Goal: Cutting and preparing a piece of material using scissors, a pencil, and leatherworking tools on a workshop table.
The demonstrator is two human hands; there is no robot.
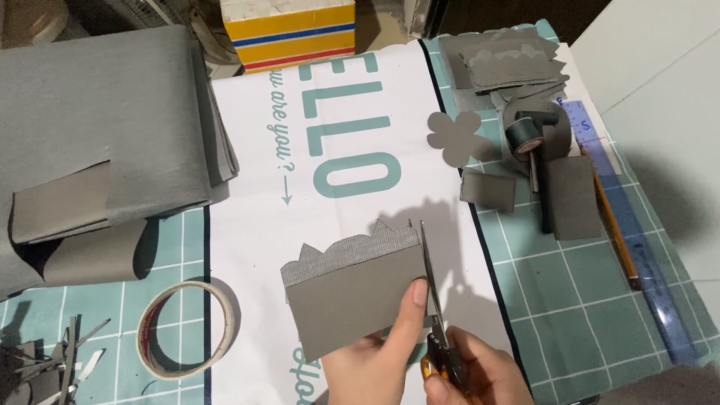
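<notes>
Right hand: my right hand point(480, 375) sits lowest in view, fingers curled closed through the handles of the yellow-handled steel scissors point(433, 315).
Scissors: blades point up and away from me, running along the right edge of the grey card; whether the blades are parted I cannot tell.
Left hand: my left hand point(379, 352) pinches the folded grey card piece with a scalloped upper edge point(352, 296), thumb pressed on its front near the right edge, other fingers hidden behind it.
Card: held up above the white printed paper sheet with teal lettering point(337, 135), just left of the scissor blades and touching them.
Tape: roll of cream masking tape point(187, 330) lies flat on the teal gridded cutting mat point(585, 300), well left of my hands.
Left side: large folded grey fabric sheet point(105, 120); grey offcut strips point(52, 364) at the bottom corner.
Right side: grey flower-shaped cutout point(454, 139), stack of grey card pieces point(502, 56), small dark tape roll point(525, 135), blue transparent plastic ruler point(630, 240).
Far edge: yellow box with blue and red stripes point(289, 30).
</notes>
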